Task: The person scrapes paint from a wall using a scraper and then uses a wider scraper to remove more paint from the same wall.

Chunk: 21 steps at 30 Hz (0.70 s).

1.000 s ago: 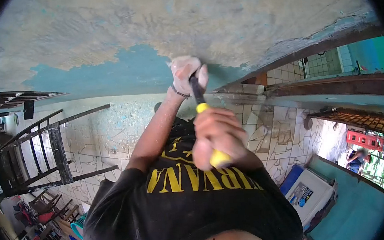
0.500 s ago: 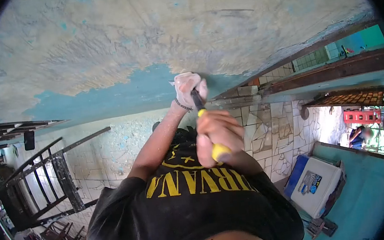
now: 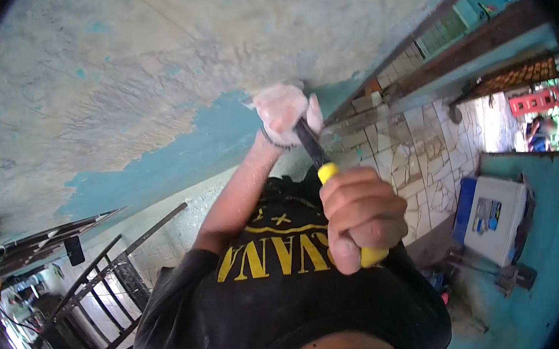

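Note:
My right hand point(image 3: 364, 213) is wrapped around the yellow grip of a hand tool with a yellow-and-black handle point(image 3: 312, 146). The black shaft slants up to my left hand point(image 3: 282, 112), which is coated in white dust and closed around the tool's far end. That end is hidden by the fingers, so its kind cannot be made out. My left hand is right at the wall point(image 3: 167, 57), by the border between rough greyish plaster and a patch of smooth blue paint point(image 3: 176, 154). A dark bracelet circles my left wrist.
A dark metal railing point(image 3: 95, 286) stands at left. On the right are a white-and-blue cooler box point(image 3: 496, 221), a brown wooden ledge point(image 3: 470, 55) and an opening where another person point(image 3: 539, 132) is seen beyond. Broken-tile flooring point(image 3: 420, 167) lies below.
The view has tilted and shifted. My right hand and the tool's grip have moved right and slightly down in the view, and my left hand a little right, still at the wall.

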{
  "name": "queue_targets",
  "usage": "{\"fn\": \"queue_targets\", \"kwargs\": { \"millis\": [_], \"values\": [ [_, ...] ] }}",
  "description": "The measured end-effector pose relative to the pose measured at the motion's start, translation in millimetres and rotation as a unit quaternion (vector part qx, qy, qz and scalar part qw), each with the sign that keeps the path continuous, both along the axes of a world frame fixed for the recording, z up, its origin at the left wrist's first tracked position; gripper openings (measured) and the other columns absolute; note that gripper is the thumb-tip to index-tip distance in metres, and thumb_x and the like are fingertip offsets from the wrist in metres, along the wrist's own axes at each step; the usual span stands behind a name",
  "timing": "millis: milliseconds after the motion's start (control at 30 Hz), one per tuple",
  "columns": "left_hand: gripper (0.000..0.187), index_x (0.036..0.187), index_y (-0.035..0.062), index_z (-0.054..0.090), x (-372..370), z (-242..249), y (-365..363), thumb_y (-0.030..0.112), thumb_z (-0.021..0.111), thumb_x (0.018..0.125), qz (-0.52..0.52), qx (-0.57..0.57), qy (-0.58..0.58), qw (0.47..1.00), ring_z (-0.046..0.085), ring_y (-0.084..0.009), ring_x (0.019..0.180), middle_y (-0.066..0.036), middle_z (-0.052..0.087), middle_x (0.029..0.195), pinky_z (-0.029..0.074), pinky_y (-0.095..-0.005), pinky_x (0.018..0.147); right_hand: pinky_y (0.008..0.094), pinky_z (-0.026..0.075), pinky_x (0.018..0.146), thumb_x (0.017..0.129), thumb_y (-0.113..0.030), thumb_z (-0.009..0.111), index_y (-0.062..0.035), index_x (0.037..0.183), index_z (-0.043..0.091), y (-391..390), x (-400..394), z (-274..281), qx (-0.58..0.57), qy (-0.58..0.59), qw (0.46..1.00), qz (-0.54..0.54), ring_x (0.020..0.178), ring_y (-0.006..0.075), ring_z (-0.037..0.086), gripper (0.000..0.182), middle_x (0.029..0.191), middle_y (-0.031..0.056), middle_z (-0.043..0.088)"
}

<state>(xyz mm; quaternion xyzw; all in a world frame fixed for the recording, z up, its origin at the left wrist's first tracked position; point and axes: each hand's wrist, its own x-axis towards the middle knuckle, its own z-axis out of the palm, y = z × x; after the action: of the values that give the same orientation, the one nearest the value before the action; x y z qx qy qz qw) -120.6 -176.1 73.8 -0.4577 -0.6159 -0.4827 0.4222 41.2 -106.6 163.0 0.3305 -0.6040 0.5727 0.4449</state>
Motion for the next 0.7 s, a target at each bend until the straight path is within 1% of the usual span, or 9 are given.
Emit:
{"fn": "queue_targets", "kwargs": {
  "millis": [100, 200, 267, 300, 367, 400, 500, 567, 700],
  "values": [
    [0.031, 0.059, 0.0073, 0.045, 5.6, 26.7, 8.5, 0.004, 0.069, 0.079, -0.05, 0.008, -0.018, 0.999, 0.05, -0.0283, 0.044, -0.008, 0.048, 0.055, 0.042, -0.0365, 0.047, 0.0375, 0.056, 0.056, 0.074, -0.001, 0.074, -0.005, 0.067, 0.049, 0.9, 12.9, 30.4, -0.029, -0.005, 0.999, -0.031, 0.047, 0.0198, 0.054, 0.026, 0.062, 0.0039, 0.06],
    [0.031, 0.06, 0.0078, 0.046, 8.0, 52.7, 4.6, 0.005, 0.069, 0.08, -0.037, -0.01, -0.004, 0.999, 0.049, -0.028, 0.044, -0.007, 0.049, 0.055, 0.04, -0.0364, 0.046, 0.0355, 0.055, 0.051, 0.078, 0.001, 0.073, -0.0049, 0.068, 0.049, 2.9, 9.9, 49.5, -0.055, 0.019, 0.998, -0.03, 0.045, 0.0177, 0.053, 0.027, 0.059, 0.004, 0.058],
    [0.031, 0.06, 0.0081, 0.046, 4.4, 41.1, 0.8, 0.005, 0.069, 0.08, -0.007, -0.026, -0.008, 1.0, 0.048, -0.0278, 0.044, -0.008, 0.047, 0.055, 0.038, -0.037, 0.045, 0.0356, 0.055, 0.05, 0.079, 0.002, 0.071, -0.0045, 0.069, 0.049, 2.9, 0.0, 43.3, -0.069, 0.015, 0.998, -0.003, 0.045, 0.0175, 0.053, 0.025, 0.059, 0.0045, 0.058],
    [0.031, 0.06, 0.0091, 0.046, 2.6, 22.0, -1.6, 0.005, 0.07, 0.079, 0.009, -0.021, -0.017, 1.0, 0.048, -0.0276, 0.044, -0.007, 0.046, 0.055, 0.038, -0.0374, 0.045, 0.0368, 0.054, 0.052, 0.079, 0.002, 0.068, -0.0039, 0.068, 0.047, -2.6, -3.5, 23.9, -0.084, 0.005, 0.995, -0.057, 0.046, 0.0178, 0.053, 0.024, 0.06, 0.0051, 0.057],
    [0.031, 0.06, 0.0112, 0.045, -3.2, -39.9, -3.8, 0.006, 0.071, 0.075, 0.036, -0.009, -0.033, 0.999, 0.047, -0.0272, 0.043, -0.006, 0.044, 0.054, 0.036, -0.0384, 0.045, 0.0366, 0.051, 0.051, 0.078, 0.001, 0.066, -0.0038, 0.067, 0.045, 4.5, -16.1, -4.0, -0.035, -0.055, 0.998, 0.006, 0.045, 0.019, 0.052, 0.024, 0.06, 0.0053, 0.055],
    [0.031, 0.06, 0.0123, 0.045, -6.4, -52.6, -1.6, 0.007, 0.072, 0.074, 0.048, -0.001, -0.042, 0.998, 0.047, -0.027, 0.043, -0.006, 0.043, 0.053, 0.036, -0.0388, 0.044, 0.0364, 0.051, 0.051, 0.081, -0.004, 0.065, -0.0034, 0.068, 0.048, 3.6, -20.5, -14.3, -0.021, -0.061, 0.998, 0.004, 0.046, 0.0201, 0.053, 0.021, 0.06, 0.0068, 0.055],
    [0.031, 0.06, 0.0128, 0.045, -4.5, -54.7, -7.3, 0.007, 0.072, 0.074, 0.01, -0.023, -0.085, 0.996, 0.047, -0.0264, 0.044, -0.005, 0.043, 0.054, 0.036, -0.0385, 0.045, 0.0355, 0.05, 0.052, 0.087, -0.013, 0.062, -0.0036, 0.071, 0.053, -2.5, -16.8, -23.4, -0.003, -0.068, 0.997, -0.022, 0.049, 0.0222, 0.056, 0.021, 0.06, 0.0093, 0.056],
    [0.032, 0.06, 0.013, 0.044, -1.0, -18.2, -3.4, 0.007, 0.072, 0.074, 0.023, -0.006, -0.056, 0.998, 0.047, -0.0259, 0.044, -0.005, 0.043, 0.054, 0.036, -0.0385, 0.045, 0.0348, 0.049, 0.052, 0.09, -0.012, 0.06, -0.0053, 0.072, 0.053, -2.6, -12.3, 0.7, -0.018, -0.03, 0.997, -0.075, 0.049, 0.0215, 0.054, 0.021, 0.06, 0.008, 0.055],
    [0.03, 0.06, 0.0131, 0.046, 1.4, 58.3, -2.6, 0.008, 0.072, 0.075, -0.001, 0.066, 0.008, 0.998, 0.048, -0.0244, 0.044, -0.004, 0.044, 0.054, 0.036, -0.038, 0.045, 0.0349, 0.05, 0.053, 0.091, -0.012, 0.061, -0.0059, 0.075, 0.052, -0.7, 2.9, 41.9, -0.053, 0.018, 0.998, -0.006, 0.05, 0.0206, 0.055, 0.019, 0.061, 0.0064, 0.056]
  ]
}}
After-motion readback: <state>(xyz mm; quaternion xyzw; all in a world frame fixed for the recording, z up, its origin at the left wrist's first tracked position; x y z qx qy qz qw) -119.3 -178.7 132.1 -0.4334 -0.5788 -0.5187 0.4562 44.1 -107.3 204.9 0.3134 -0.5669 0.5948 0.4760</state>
